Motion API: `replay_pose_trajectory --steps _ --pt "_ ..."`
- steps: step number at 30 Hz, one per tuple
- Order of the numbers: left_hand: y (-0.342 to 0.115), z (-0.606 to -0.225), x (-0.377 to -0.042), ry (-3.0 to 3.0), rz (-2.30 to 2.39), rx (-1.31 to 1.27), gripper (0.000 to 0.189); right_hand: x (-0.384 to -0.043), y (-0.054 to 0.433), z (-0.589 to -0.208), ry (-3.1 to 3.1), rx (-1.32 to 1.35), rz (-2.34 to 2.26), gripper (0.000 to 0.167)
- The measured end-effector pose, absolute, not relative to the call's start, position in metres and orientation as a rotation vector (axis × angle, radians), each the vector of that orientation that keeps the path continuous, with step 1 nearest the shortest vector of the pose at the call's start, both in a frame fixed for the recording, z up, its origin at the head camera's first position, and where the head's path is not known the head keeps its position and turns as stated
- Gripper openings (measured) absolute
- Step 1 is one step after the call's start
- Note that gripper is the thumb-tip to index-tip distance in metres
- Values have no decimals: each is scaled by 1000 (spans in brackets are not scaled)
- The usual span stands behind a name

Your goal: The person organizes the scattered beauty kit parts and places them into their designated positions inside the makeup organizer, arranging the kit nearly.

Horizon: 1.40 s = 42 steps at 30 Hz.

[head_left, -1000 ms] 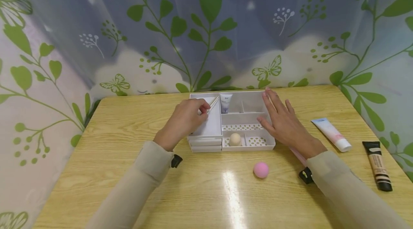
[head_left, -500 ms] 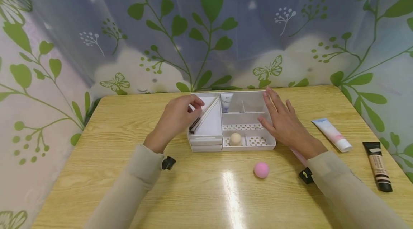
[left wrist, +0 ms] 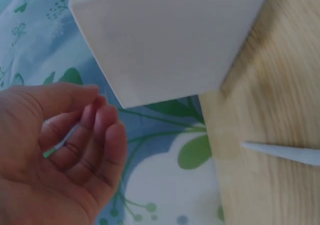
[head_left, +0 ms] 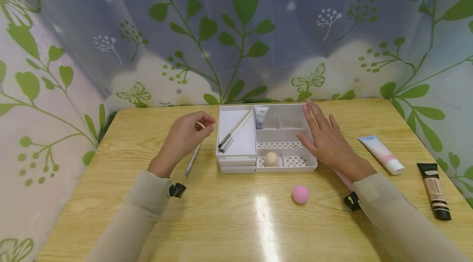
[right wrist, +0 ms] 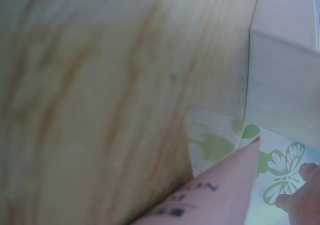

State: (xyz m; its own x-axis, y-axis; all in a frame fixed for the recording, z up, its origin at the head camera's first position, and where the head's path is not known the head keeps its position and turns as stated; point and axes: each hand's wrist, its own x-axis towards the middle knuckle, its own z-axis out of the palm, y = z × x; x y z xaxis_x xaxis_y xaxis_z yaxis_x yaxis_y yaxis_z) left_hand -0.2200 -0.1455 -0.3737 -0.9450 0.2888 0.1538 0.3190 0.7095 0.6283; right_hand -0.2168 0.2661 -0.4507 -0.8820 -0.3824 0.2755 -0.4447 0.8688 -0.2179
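Observation:
My left hand (head_left: 186,136) hovers left of a white desk organizer (head_left: 238,162), its fingers loosely curled with nothing between them. In the left wrist view the thumb and fingertips sit close together beside the organizer's side wall (left wrist: 160,50). Two makeup brushes (head_left: 235,129) lie slanted in the organizer's left tray, dark bristles toward me. Below my left hand, a thin, pale, pointed stick (head_left: 192,161) lies on the table. My right hand (head_left: 325,139) rests at the organizer's right edge with fingers extended. A pink tube (right wrist: 215,190) lies beneath that wrist, mostly hidden in the head view.
A small white tube (head_left: 260,117) stands in a rear compartment, and a beige ball (head_left: 271,159) sits in a front one. A pink ball (head_left: 301,194) lies in front. To the right are a white-and-pink tube (head_left: 382,154) and a black-and-beige tube (head_left: 434,191). A patterned curtain (head_left: 236,40) hangs behind.
My left hand has let go of the brushes and moved left, out of the tray. The brushes and the pale stick on the table now show. My right hand has stayed put.

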Motion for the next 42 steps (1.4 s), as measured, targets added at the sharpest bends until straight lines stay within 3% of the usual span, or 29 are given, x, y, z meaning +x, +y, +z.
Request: replay_pose_trajectory --steps 42 --pt "-197 -441 -228 -3182 -853 -429 9 -218 266 -453 -2805 630 422 85"
